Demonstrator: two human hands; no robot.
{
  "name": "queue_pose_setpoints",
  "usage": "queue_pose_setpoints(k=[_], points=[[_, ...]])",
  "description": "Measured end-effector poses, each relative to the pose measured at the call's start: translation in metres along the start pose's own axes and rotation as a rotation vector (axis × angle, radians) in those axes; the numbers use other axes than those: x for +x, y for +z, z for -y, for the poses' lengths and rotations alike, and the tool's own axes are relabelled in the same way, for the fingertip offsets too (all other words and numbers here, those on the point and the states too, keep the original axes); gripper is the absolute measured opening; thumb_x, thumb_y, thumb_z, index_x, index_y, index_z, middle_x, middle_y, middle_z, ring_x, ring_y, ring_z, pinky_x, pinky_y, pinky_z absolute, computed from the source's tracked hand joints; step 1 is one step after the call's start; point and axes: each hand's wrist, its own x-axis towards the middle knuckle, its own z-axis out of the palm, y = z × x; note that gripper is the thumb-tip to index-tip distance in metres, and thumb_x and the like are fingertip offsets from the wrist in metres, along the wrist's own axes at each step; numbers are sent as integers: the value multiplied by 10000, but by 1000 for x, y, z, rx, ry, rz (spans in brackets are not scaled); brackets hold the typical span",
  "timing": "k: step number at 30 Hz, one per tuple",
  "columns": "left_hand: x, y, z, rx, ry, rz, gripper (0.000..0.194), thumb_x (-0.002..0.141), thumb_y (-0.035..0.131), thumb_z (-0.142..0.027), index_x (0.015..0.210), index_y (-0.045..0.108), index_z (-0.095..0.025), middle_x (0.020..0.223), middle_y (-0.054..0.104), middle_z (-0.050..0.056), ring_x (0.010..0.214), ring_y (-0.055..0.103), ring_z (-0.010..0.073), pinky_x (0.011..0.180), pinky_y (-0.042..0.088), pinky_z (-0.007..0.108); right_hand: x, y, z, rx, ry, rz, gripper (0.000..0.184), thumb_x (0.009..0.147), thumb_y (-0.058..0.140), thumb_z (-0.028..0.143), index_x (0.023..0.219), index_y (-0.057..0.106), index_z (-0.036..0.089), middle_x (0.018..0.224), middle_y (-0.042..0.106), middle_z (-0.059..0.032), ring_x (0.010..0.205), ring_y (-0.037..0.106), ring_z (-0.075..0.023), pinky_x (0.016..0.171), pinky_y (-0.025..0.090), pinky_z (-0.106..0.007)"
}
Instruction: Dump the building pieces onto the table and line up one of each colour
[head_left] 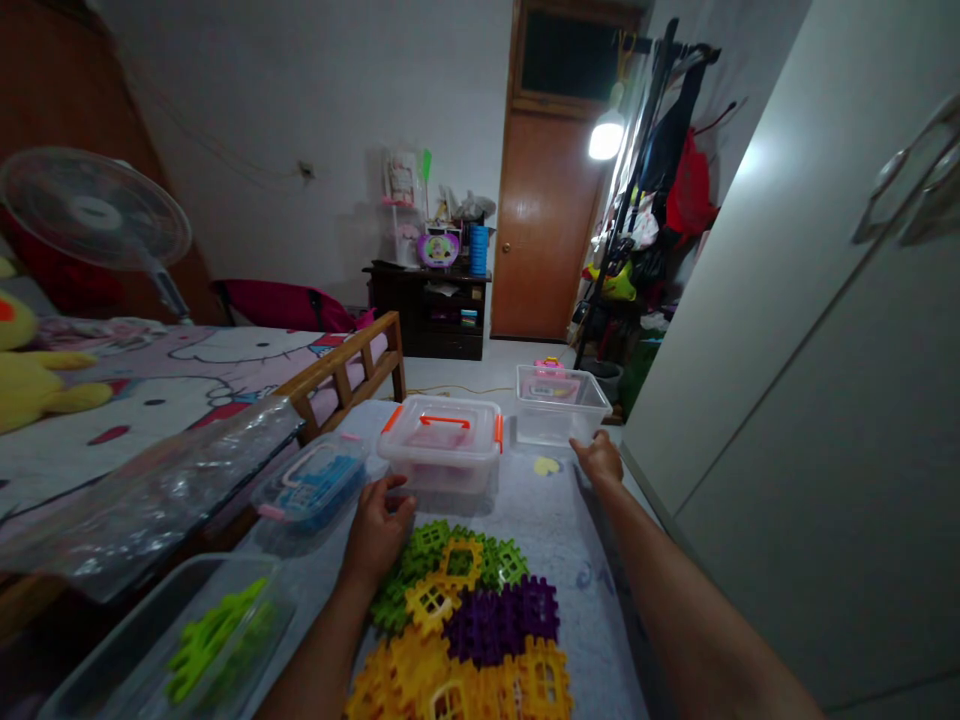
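Observation:
My left hand [381,528] hovers by the left edge of a pile of interlocking plastic blocks, its fingers loosely bent and apart with nothing in them. Green blocks [431,540], purple blocks [502,620] and yellow blocks [420,670] make up the pile, some with window-like frames. Just beyond that hand stands a lidded clear box [442,475] with orange latches and handle. My right hand [602,460] is out at the near right corner of an open clear bin [559,415], thumb spread from the fingers; whether it touches the bin is unclear.
A clear tub [270,590] with green pieces is at the lower left. Behind it sits a lidded box of blue pieces [322,485]. The bed's wooden rail [337,370] borders the left side; a pale cabinet [810,400] borders the right. Bubble wrap [187,480] lies on the bed's edge.

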Motion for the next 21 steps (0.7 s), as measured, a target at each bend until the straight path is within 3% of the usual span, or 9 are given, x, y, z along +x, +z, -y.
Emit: queue_pose_setpoints(k=[7,12,14,18,21], points=[[0,-1,-3,7,-19,-12,454,692,588,-471,1039,613,-181,1098,556,86,846,645,230,859,531,430,-2,-2,1,11,-28,-42,517,880,596,425,1304,495,148,1155,656,-189,1077,652,-307,854,497,-358],[-1,-2,-7,-18,-21,-24,434,676,598,-470,1004,619,-187,1058,569,80,837,657,234,836,544,427,-13,-18,5,22,-37,-189,888,878,583,437,1536,95,94,1394,478,-265,1119,629,-334,842,505,-372],[-2,-2,-8,-12,-25,-24,435,667,600,-465,1001,623,-187,1045,570,80,834,657,236,825,547,424,-14,-27,10,5,-100,-229,912,889,570,425,1555,16,143,1421,464,-232,1087,643,-326,814,508,-371],[-1,-1,-7,9,-16,-22,447,674,587,-457,1018,626,-174,1058,566,90,819,652,235,829,542,430,-11,-41,22,-138,-335,-125,716,921,563,349,1543,223,246,1271,638,-137,1023,669,-282,797,493,-330],[-1,-1,-6,10,-12,-16,459,682,581,-458,1033,624,-167,1083,569,98,817,652,231,845,538,431,-8,-43,30,-184,-355,-77,545,951,533,342,1467,404,229,1146,706,-137,994,679,-279,805,480,-330]])
